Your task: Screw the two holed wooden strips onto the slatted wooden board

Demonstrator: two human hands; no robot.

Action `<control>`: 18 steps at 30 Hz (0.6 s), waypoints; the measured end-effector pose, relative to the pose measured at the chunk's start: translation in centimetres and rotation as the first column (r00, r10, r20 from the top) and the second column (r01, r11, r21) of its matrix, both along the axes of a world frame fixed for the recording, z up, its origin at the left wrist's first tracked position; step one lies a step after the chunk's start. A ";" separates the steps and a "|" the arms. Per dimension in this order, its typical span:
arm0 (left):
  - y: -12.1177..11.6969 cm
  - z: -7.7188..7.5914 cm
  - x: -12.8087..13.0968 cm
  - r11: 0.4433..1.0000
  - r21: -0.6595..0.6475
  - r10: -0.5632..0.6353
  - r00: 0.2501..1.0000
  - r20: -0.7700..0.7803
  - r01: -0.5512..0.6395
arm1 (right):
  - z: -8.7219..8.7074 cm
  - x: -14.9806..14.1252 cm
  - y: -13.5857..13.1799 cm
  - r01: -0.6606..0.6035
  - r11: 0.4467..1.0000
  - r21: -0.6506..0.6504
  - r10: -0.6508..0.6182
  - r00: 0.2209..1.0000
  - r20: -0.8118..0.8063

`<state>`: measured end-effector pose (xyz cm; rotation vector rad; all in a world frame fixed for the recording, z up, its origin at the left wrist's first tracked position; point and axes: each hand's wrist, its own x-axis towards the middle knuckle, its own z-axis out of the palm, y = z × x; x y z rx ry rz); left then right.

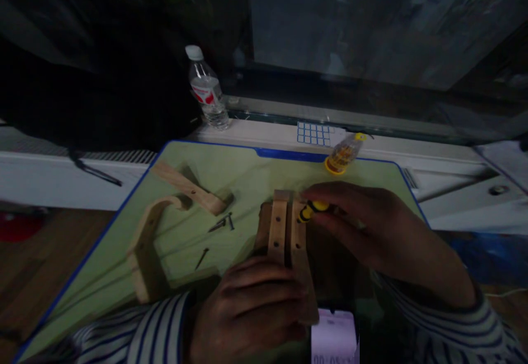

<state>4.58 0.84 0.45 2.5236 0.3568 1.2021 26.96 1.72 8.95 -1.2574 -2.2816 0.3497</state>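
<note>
My right hand point(379, 226) pinches a short yellow-and-black screwdriver point(314, 209) between thumb and fingers. Its front end is over a hole near the upper part of the right wooden strip point(300, 262); whether a screw sits there I cannot tell. Beside it, almost parallel, lies a left wooden strip point(278, 232) with two dark holes. My left hand point(256, 306) is closed over the lower part of both strips, holding them against the table. A brown block-like piece point(263, 226) shows under their left side.
On the green, blue-edged table point(243, 171) lie a curved wooden piece point(144, 237), a straight wooden piece point(190, 188), several screws point(223, 222) and a lit phone point(333, 334). A yellow-capped container point(343, 154) stands at the back edge; a water bottle point(209, 97) stands on the sill behind.
</note>
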 end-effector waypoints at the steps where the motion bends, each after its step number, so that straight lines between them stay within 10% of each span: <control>1: 0.0 0.1 0.0 1.000 -0.005 0.014 1.000 0.006 -0.014 | 0.1 0.0 0.0 0.004 1.000 0.002 -0.004 1.000 0.008; 13: 0.2 0.6 -0.1 0.999 -0.052 -0.016 0.999 -0.043 0.014 | -0.1 -0.2 0.5 0.025 0.997 0.076 -0.034 0.992 0.119; 18: 0.1 0.2 0.1 0.999 -0.038 -0.007 0.998 -0.059 0.005 | 0.9 0.5 0.3 -0.088 0.985 0.150 0.012 0.896 0.445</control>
